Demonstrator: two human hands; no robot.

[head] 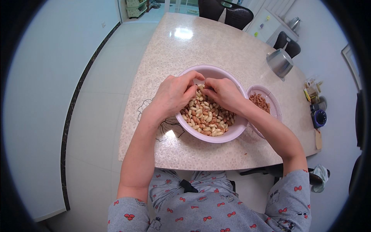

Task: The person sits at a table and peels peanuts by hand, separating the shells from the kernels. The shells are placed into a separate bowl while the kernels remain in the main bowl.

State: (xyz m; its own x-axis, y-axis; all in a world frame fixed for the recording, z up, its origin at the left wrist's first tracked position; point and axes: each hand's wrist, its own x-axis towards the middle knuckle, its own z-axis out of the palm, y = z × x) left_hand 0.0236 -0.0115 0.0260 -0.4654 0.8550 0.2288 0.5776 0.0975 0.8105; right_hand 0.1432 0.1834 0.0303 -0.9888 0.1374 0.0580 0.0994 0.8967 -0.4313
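A pink plastic basin (214,140) holds many peanuts (207,116), some in reddish skins and some pale and bare. My left hand (176,92) is over the basin's left side, thumb and index finger curled close together. Facing it, my right hand (224,92) has its fingertips pinched near the far part of the pile. A pale peanut shows between the hands; whether either one grips it is hard to tell. Right of the basin, partly behind my right forearm, a ribbed pink plastic basket (276,107) contains reddish-brown peanut skins (260,102).
The speckled table (203,158) bears a metal pot (280,63) at the far right. Small packets (311,94) and a round dark blue device (320,118) lie along the right edge. Thin black line work shows left of the basin. Dark chairs (239,17) stand beyond the table.
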